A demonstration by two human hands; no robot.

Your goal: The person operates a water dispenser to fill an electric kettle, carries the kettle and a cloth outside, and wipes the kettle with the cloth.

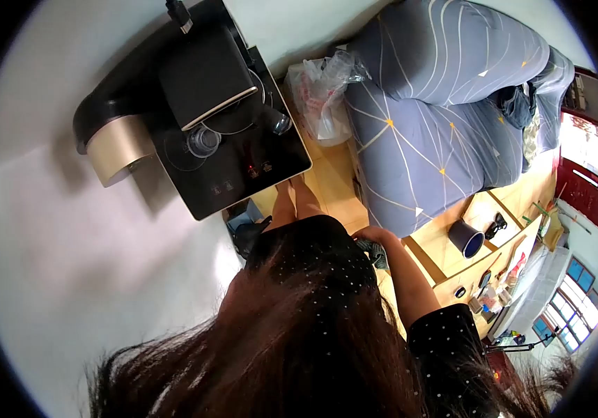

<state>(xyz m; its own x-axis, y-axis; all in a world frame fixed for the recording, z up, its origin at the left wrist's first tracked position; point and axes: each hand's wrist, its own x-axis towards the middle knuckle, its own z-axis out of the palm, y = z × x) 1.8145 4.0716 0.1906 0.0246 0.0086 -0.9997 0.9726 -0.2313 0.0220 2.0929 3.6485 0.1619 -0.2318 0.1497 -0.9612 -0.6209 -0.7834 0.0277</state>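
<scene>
My right hand [375, 235] hangs beside my right hip, its fingers curled round a grey-green cloth [375, 255]. Part of the cloth hangs below the hand, close to the black dotted clothing. My left hand does not show; my body and hair cover that side. In front of me stands a black glossy-topped appliance [201, 198] with small touch symbols and a gold spout-like part [119, 150]. On it rest a black box-like thing [205, 76], a clear round glass piece [203, 141] and a small clear cup [279, 123].
A bed with grey patterned bedding [410, 167] stands to the right. A clear plastic bag [321, 101] sits between bed and appliance. Further right are a dark bin [466, 239] and black shoes [496, 226] on the floor. A cable plug [180, 17] lies at the top.
</scene>
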